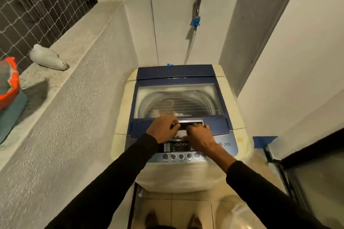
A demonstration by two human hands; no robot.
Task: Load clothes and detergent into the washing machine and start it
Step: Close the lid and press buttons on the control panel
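Observation:
A cream top-loading washing machine (240,117) with a blue lid (176,74) stands against the far wall. The lid is down, and the steel drum shows through its window (178,98). My left hand (162,128) and my right hand (199,135) both rest on the silver lid handle (189,122) at the lid's front edge, fingers curled over it. Just below the hands lies the control panel (178,155) with a row of round buttons. Whether clothes are in the drum I cannot tell.
A grey concrete ledge (78,46) runs along the left, carrying a white bag (46,57) and an orange packet (9,82). A tap with a hose (195,16) hangs on the wall behind. A dark glass door (307,182) stands at the right. Tiled floor lies below.

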